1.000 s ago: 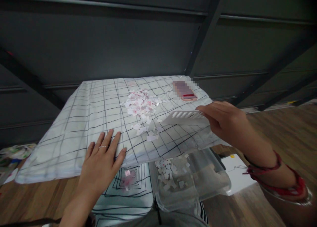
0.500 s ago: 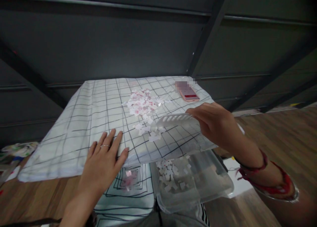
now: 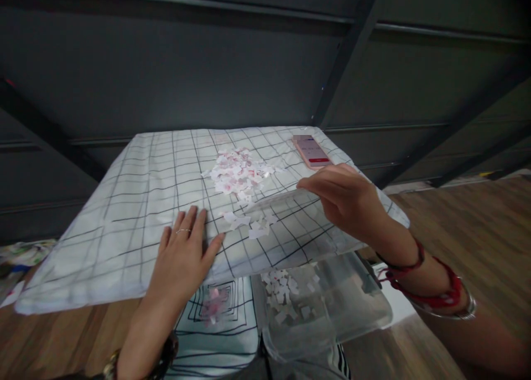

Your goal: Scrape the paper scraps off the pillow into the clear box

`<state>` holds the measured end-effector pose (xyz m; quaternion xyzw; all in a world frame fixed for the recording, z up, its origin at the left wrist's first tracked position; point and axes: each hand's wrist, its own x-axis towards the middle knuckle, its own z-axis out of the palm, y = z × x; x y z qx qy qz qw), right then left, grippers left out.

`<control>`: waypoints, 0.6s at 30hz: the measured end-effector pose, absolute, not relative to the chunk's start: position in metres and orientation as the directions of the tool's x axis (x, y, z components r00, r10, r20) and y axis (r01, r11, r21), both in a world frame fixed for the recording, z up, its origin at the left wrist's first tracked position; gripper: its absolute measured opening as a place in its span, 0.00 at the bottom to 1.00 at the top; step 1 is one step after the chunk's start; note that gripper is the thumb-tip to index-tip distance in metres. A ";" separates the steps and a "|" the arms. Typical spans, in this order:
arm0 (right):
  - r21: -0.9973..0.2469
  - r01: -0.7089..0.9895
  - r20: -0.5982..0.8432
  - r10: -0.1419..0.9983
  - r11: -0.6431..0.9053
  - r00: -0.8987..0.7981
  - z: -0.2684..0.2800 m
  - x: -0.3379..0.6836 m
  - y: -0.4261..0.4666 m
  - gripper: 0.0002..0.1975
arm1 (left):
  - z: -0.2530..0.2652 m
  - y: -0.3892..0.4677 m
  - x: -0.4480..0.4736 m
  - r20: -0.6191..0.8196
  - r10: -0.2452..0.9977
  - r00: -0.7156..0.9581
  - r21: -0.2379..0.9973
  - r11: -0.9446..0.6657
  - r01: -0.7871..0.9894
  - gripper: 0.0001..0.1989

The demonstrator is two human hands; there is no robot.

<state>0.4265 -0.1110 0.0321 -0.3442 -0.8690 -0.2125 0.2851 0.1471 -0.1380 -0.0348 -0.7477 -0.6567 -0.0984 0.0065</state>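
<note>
Right hand (image 3: 342, 197): fingers pinching the end of a thin pale sheet (image 3: 280, 199), knuckles raised, wrist bent above the checked counter (image 3: 124, 219).
Left hand (image 3: 182, 255): palm down near the counter's front edge, fingers slightly spread, thumb angled out.
Phone screen (image 3: 314, 152): a red bar and small writing, unreadable.
Thin pale sheet: reaching leftward from the right fingers, its other end near loose scraps (image 3: 258, 229).
Paper pile (image 3: 237, 172): beyond those scraps, farther back than both hands.
Clear bin (image 3: 365, 308): below the counter's front edge, paper bits (image 3: 282, 289) inside.
</note>
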 end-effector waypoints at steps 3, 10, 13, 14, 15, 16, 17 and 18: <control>0.168 0.680 0.633 0.451 0.713 -0.629 0.034 0.427 -0.111 0.18 | -0.036 -0.138 0.145 0.111 0.985 0.135 0.094 -0.146 0.985 0.34; 0.116 0.704 0.606 0.511 0.701 -0.609 0.036 0.437 -0.115 0.19 | -0.030 -0.138 0.148 0.054 0.992 0.118 0.061 -0.121 0.991 0.33; 0.103 0.682 0.624 0.487 0.724 -0.612 0.034 0.434 -0.113 0.17 | -0.031 -0.138 0.148 0.056 0.992 0.115 0.066 -0.118 0.991 0.33; 0.105 0.673 0.619 0.482 0.732 -0.621 0.034 0.433 -0.113 0.17 | -0.032 -0.138 0.147 0.060 0.992 0.115 0.069 -0.119 0.991 0.33; 0.110 0.663 0.612 0.475 0.740 -0.632 0.034 0.433 -0.112 0.17 | -0.032 -0.138 0.147 0.066 0.991 0.116 0.072 -0.121 0.990 0.33; 0.119 0.654 0.609 0.466 0.747 -0.642 0.035 0.434 -0.113 0.18 | -0.032 -0.138 0.146 0.072 0.990 0.120 0.075 -0.125 0.989 0.33; 0.129 0.646 0.612 0.452 0.752 -0.649 0.036 0.435 -0.114 0.17 | -0.033 -0.138 0.146 0.078 0.989 0.123 0.077 -0.129 0.989 0.33; 0.139 0.641 0.619 0.439 0.755 -0.651 0.037 0.438 -0.115 0.17 | -0.033 -0.138 0.146 0.082 0.989 0.127 0.079 -0.133 0.988 0.33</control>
